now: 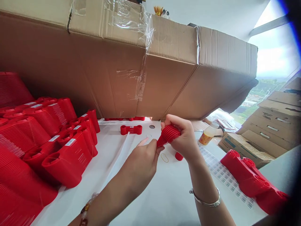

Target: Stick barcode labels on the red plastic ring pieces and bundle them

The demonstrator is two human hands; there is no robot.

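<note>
In front of me, above the white table, both hands hold a stack of red plastic pieces [169,135] with ribbed, layered edges. My right hand [185,135] is wrapped round its upper right part. The fingers of my left hand [141,163] close on its lower left end, and the fingertips are partly hidden. Just below the hands a thin yellowish rubber band [164,158] lies on the table, beside the end of a red piece [179,156] partly behind my right wrist. Farther back lies a red dumbbell-shaped piece [131,129] bearing a white label.
Stacked red pieces [70,157] crowd the left side. A large cardboard box [113,69] spans the back. On the right are a sheet of barcode labels [225,177], a bottle with yellow contents [208,134], more red stacks [251,179] and cartons [279,116].
</note>
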